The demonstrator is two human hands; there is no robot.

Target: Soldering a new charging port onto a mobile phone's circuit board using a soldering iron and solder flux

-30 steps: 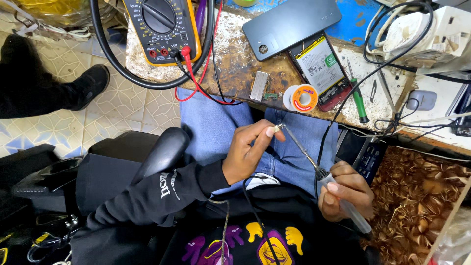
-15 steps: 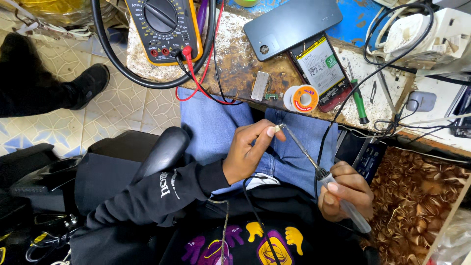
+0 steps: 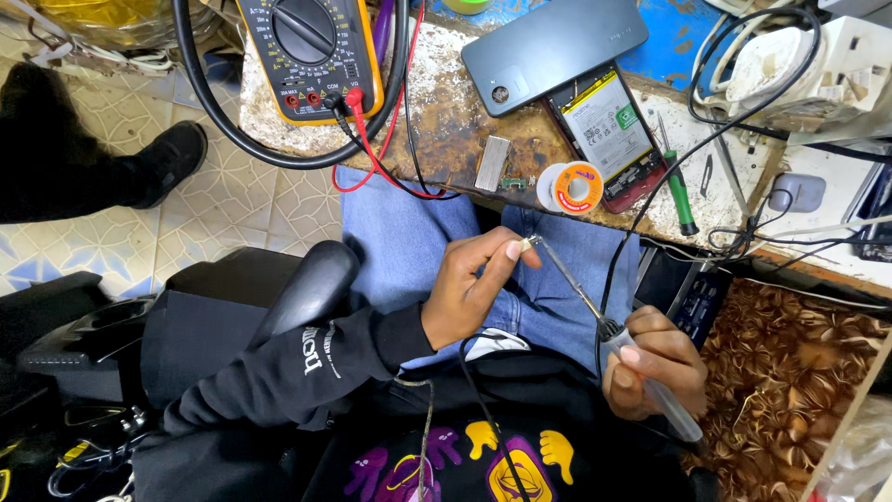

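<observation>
My left hand (image 3: pixel 472 290) hovers over my lap and pinches a tiny pale part (image 3: pixel 526 244) between thumb and forefinger. My right hand (image 3: pixel 653 361) grips the handle of a soldering iron (image 3: pixel 604 327). Its thin metal tip slants up to the left and meets the small part at my left fingertips. The iron's black cord runs up toward the bench. Blue jeans lie under both hands.
A worn bench (image 3: pixel 446 112) above my knees carries a yellow multimeter (image 3: pixel 309 51) with red and black leads, a phone back cover (image 3: pixel 554 42), an opened phone (image 3: pixel 609 130), a solder spool (image 3: pixel 576 186), a green screwdriver (image 3: pixel 680 191) and cables. Another person's black shoe (image 3: pixel 167 158) rests on tiled floor at left.
</observation>
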